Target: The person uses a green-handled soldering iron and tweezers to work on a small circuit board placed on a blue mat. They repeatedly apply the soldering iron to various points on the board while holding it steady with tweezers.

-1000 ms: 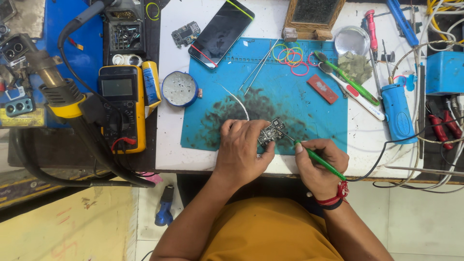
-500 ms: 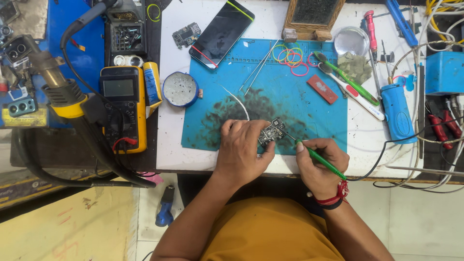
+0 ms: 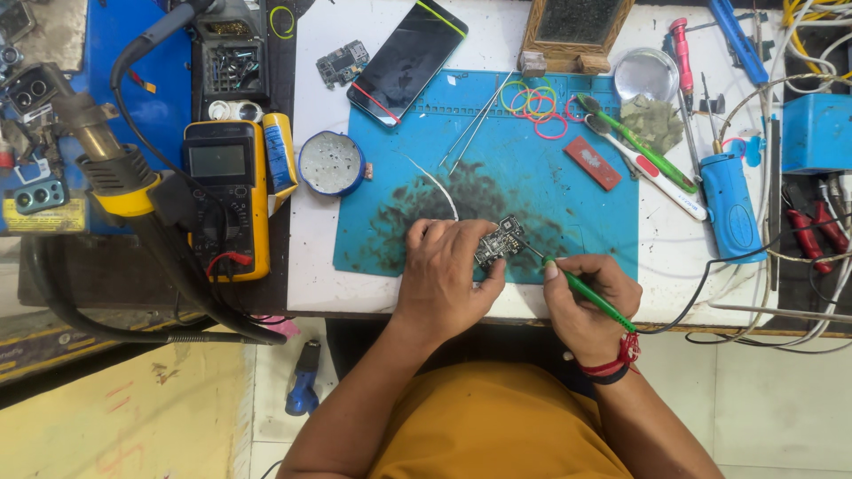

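Observation:
My left hand point(image 3: 444, 275) pinches a small dark circuit board point(image 3: 499, 241) against the blue work mat point(image 3: 532, 177) near the bench's front edge. My right hand point(image 3: 590, 302) grips a green-handled soldering iron point(image 3: 581, 288) like a pen, its thin tip touching the board's right edge. A black cord runs off from the iron to the right. A thin white wire point(image 3: 439, 186) curves on the mat just above my left hand.
A phone point(image 3: 406, 60), tweezers point(image 3: 475, 124), coloured rubber bands point(image 3: 532, 102), a red piece point(image 3: 593, 162) and toothbrushes point(image 3: 639, 151) lie on the mat. A round tin point(image 3: 330, 164), yellow multimeter point(image 3: 222, 191) and hot-air gun point(image 3: 98, 151) stand left. Blue boxes point(image 3: 816, 133), pliers and cables sit right.

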